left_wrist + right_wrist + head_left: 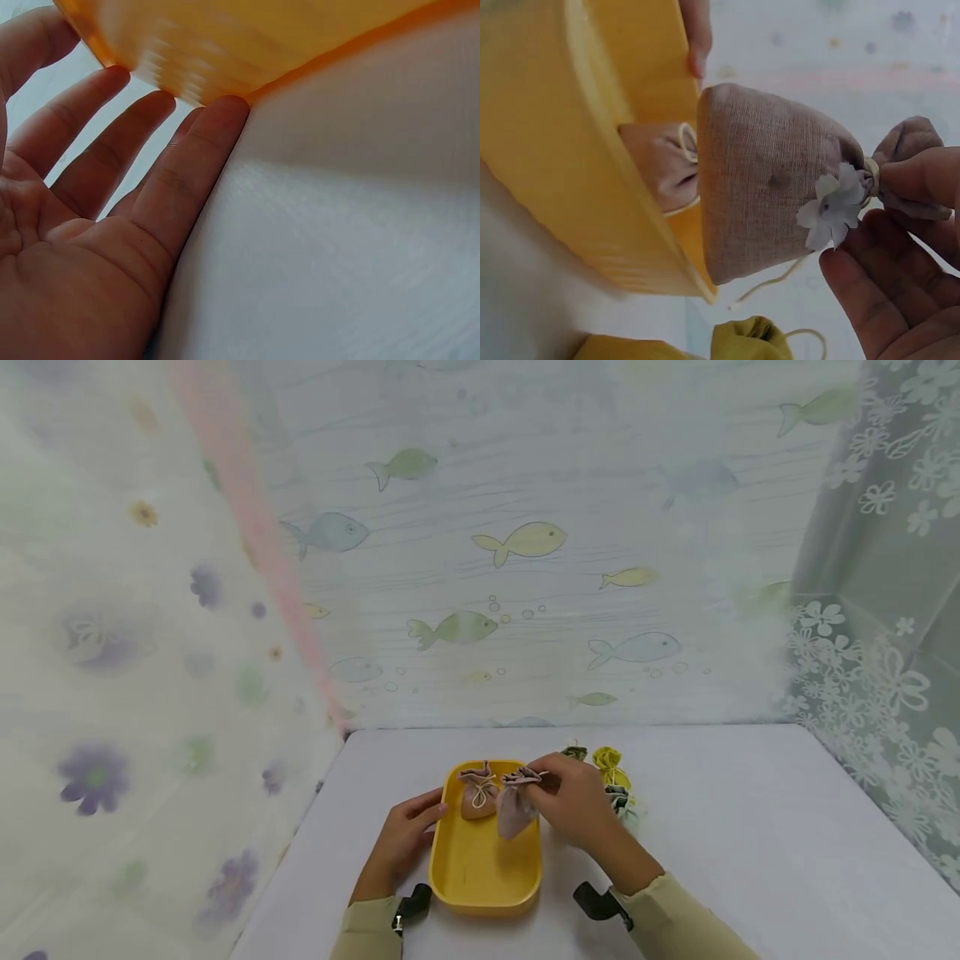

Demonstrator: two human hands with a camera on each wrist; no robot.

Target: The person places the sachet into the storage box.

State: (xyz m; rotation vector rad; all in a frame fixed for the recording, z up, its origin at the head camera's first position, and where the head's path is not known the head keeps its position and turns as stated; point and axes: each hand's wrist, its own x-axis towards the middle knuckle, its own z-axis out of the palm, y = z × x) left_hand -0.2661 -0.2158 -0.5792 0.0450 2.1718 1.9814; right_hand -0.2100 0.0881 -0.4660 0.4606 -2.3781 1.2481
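My right hand (573,797) pinches the gathered neck of a mauve cloth drawstring pouch (772,184). A white fabric flower (831,208) sits near its tie. This pouch hangs over the right part of a yellow tray (483,881). Inside the tray, toward the far end, stands a brownish drawstring pouch (477,802) with a pale cord bow. My left hand (405,835) is at the tray's left side. In the left wrist view, its fairly straight fingers (191,169) touch the outer wall of the tray.
Beyond my right hand are more pouches: a yellow one (609,762), a dark green one (575,752) and a pale green one (624,802), partly hidden. The white table (750,843) meets fish-patterned curtains (525,610) at its back edge.
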